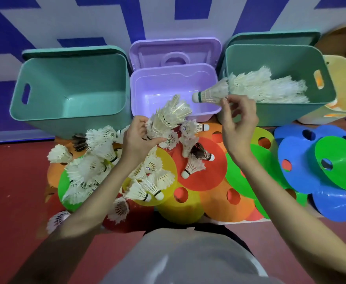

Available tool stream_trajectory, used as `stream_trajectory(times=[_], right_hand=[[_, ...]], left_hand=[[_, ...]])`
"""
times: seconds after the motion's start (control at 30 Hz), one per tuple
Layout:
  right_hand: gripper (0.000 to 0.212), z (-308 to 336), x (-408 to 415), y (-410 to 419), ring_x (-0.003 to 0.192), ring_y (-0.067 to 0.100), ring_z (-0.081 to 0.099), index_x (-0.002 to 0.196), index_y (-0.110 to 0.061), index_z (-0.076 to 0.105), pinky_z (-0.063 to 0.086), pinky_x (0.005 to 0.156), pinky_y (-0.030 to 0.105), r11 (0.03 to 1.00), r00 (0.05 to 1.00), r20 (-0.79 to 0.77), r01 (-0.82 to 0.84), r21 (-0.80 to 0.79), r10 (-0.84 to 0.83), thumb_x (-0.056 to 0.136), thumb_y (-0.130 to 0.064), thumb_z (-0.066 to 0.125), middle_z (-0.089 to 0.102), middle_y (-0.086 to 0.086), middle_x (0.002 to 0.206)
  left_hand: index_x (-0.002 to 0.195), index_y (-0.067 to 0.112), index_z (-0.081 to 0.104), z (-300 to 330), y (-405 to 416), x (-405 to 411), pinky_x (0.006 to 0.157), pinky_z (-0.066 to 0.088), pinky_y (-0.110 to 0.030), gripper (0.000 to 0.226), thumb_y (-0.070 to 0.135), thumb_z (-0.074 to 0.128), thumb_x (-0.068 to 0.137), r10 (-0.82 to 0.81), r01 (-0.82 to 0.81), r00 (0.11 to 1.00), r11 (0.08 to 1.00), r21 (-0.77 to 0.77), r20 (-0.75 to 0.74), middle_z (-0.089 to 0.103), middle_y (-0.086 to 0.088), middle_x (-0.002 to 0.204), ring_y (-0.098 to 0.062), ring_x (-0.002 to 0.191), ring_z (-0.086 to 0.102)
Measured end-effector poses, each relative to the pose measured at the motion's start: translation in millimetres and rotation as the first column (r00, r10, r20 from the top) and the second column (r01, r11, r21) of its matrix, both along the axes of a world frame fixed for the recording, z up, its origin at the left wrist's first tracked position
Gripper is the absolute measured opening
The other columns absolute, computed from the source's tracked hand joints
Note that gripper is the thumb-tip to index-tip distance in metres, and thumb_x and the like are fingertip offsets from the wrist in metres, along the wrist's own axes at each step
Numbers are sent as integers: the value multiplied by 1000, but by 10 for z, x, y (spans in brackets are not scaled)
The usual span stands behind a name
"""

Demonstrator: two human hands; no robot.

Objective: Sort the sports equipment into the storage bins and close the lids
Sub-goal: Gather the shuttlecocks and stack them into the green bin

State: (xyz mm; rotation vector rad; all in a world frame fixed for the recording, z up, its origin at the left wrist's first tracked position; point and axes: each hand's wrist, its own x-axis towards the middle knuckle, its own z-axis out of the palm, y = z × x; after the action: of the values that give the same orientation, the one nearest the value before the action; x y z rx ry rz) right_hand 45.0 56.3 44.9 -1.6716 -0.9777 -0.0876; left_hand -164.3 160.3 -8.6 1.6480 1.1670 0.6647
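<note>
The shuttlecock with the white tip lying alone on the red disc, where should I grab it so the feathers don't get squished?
Pinch that shuttlecock by its round white cork end, coming from above at the lower left. It lies on its side on the red disc with the cork pointing that way and nothing crowding it, while the feathers fan out toward the upper right.

yellow bin (pixel 344 78) cut by right edge, its contents unclear
</note>
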Motion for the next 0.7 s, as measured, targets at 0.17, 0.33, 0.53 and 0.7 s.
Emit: stream_trajectory(times=[0.17,0.33,0.53,0.7], right_hand=[[5,33,369,-129,80,18,51,90,-9,68,42,71,28,987,990,-8,-144,-69,144,89,-13,65,51,-27,79],[6,-8,919,-265,80,17,56,90,-16,67,47,73,35,981,981,-113,-171,-92,160,90,-17,62,62,-15,82],[8,-21,1718,-467,82,24,60,89,-23,63,47,73,36,995,978,-204,-60,-78,43,92,-18,58,64,-9,81],[14,-23,2383,-471,73,17,56,86,-15,72,43,69,29,990,974,-198,92,-104,-112,88,-22,60,66,-8,82]], left_hand=[[107,15,45,139,-73,493,86,47,-17,65,15,90,60,-60,60,998,997,38,-11,58,-4,104,-15,94,57],[112,5,50,317,-164,1152,84,48,-14,66,13,91,60,-169,173,985,977,123,-43,59,10,98,-6,92,60],[115,5,53,514,-206,2065,92,50,-28,68,19,90,60,-269,285,958,935,213,-99,61,4,102,-14,96,60],[109,11,61,577,-43,2914,89,53,-36,60,26,90,59,-325,366,927,896,252,-189,67,4,99,-16,94,65]])
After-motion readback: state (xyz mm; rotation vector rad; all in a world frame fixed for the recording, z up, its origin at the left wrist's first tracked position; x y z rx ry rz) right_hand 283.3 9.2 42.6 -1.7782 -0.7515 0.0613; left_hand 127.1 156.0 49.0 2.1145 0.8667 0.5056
